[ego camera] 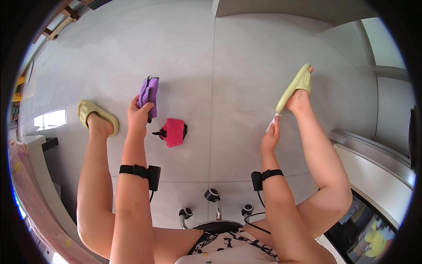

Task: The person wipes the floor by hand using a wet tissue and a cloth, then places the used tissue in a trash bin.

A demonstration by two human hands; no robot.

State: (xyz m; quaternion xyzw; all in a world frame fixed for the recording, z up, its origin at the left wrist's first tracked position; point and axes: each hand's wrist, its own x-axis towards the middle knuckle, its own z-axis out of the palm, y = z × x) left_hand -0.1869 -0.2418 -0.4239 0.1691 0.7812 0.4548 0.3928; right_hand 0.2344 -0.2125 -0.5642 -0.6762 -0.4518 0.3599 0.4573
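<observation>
My left hand (pixel 138 114) grips a folded purple cloth (pixel 149 94) with dark edging, held out above the tiled floor. On the floor to its lower right lies a crumpled pink cloth item (pixel 174 132) with black parts showing around it. A small white piece, possibly tissue (pixel 271 123), is pinched in my right hand (pixel 271 137). Its upper end meets the heel of the green slipper (pixel 294 89) on my right foot. The other green slipper (pixel 98 115) is on my left foot, flat on the floor.
Wheeled chair casters (pixel 212 195) on chrome legs stand below me. At left is a white table edge (pixel 33 142) with a pinkish cover (pixel 36 204). A dark glossy panel (pixel 362 227) lies at lower right. Black straps (pixel 133 170) with boxes and cables circle both forearms.
</observation>
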